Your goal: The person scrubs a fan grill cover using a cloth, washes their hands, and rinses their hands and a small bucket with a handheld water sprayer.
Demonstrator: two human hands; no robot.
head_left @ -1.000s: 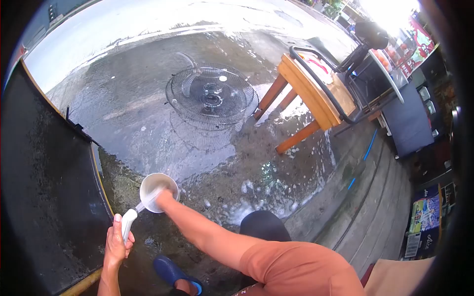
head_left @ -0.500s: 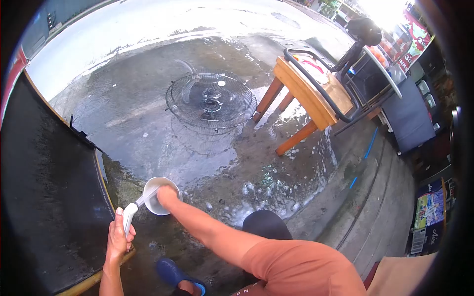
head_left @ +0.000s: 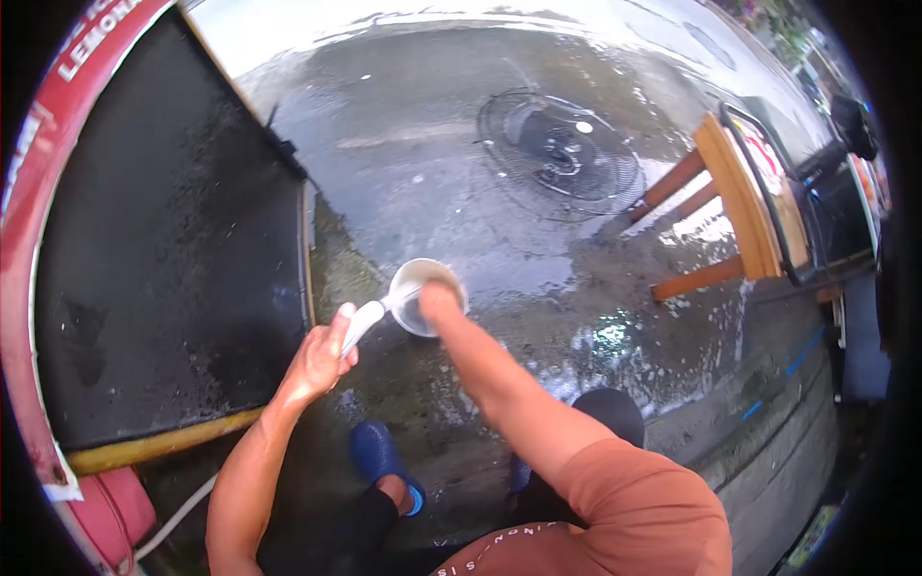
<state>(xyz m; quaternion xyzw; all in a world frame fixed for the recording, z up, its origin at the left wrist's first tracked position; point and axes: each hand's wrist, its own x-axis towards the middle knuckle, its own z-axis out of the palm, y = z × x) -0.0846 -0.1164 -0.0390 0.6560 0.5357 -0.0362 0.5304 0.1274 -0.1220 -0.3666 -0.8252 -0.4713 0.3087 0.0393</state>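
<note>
My left hand (head_left: 325, 359) is wrapped round the handle of a white water dipper (head_left: 419, 330), thumb along the top. The dipper's round cup is held above the wet ground, its mouth facing up toward me. My right hand (head_left: 440, 300) reaches down into the cup. Its fingers are hidden or blurred there, so whether they hold anything does not show. Beyond the dipper, a black wire fan grille (head_left: 607, 180) lies on the wet concrete, with a small pale round spot on it.
A black panel (head_left: 163, 259) with a red lettered border stands at left. At right is a wooden table (head_left: 735, 202) with a black metal frame on it. Foamy water (head_left: 663, 370) spreads over the concrete. My blue clog (head_left: 373, 451) is below; a pink object (head_left: 115, 514) sits lower left.
My view has swung left and downward, so the grille, table and dipper appear further right and higher. My left hand still grips the dipper; my right hand stays in its cup.
</note>
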